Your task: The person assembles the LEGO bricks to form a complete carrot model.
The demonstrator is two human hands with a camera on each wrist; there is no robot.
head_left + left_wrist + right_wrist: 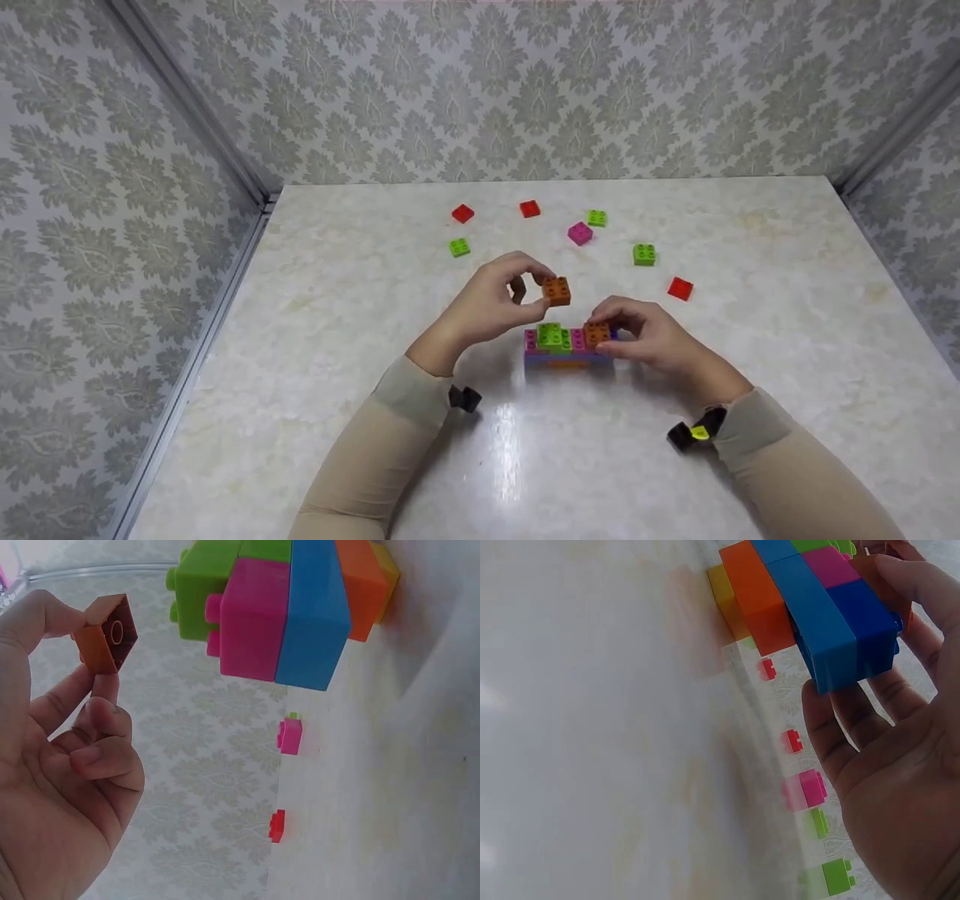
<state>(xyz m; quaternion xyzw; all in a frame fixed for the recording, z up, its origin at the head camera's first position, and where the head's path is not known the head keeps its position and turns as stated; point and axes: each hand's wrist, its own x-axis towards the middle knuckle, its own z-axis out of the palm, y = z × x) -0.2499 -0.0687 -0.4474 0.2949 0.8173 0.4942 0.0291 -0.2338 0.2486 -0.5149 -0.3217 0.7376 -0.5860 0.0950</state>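
Observation:
My left hand (pixel 501 294) pinches an orange-brown toy brick (pixel 556 291) between thumb and fingers, above and slightly left of a brick structure (pixel 576 358). In the left wrist view the held brick (pixel 101 637) is tilted, its hollow underside showing. With its thumb and fingers my right hand (pixel 651 334) holds a second orange-brown brick (pixel 597 332) on the structure's right end. Stacked in the structure are green (pixel 206 589), pink (pixel 255 619) and dark blue bricks (pixel 866 626) over a blue layer (pixel 315 622), with orange (pixel 757 596) and yellow bricks (pixel 726 600) beneath.
Loose bricks lie behind the hands on the pale table (pixel 315 360): red ones (pixel 463 214), green ones (pixel 643 255) and a pink one (pixel 580 233). Another red brick (pixel 681 289) sits to the right. Patterned panels (pixel 495 90) border the table.

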